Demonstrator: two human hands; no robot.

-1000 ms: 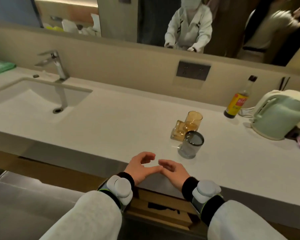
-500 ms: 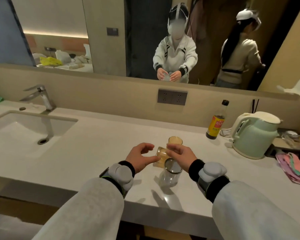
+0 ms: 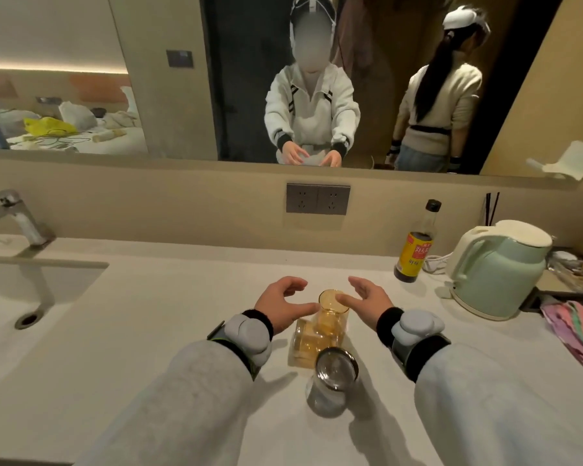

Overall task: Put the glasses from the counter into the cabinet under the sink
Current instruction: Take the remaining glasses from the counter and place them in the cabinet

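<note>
Three glasses stand close together on the white counter [image 3: 182, 297]. An upright amber glass [image 3: 332, 312] is farthest from me. A second amber glass [image 3: 308, 348] lies on its side just in front of it. A clear grey glass [image 3: 330, 381] stands nearest me. My left hand [image 3: 281, 304] is open on the left of the upright amber glass, thumb tip at its rim. My right hand [image 3: 367, 302] is open on the right side, a fingertip touching the rim. Neither hand grips a glass. The cabinet under the sink is out of view.
A sink [image 3: 31, 297] with a chrome tap [image 3: 14, 216] is at the left. A sauce bottle [image 3: 414, 250], a pale green kettle [image 3: 498, 267] and a pink cloth [image 3: 576, 331] stand at the right. The mirror behind shows another person.
My view rose from the counter's front edge towards the mirror. Both hands moved forward over the counter, spread apart and now flank the upright amber glass.
</note>
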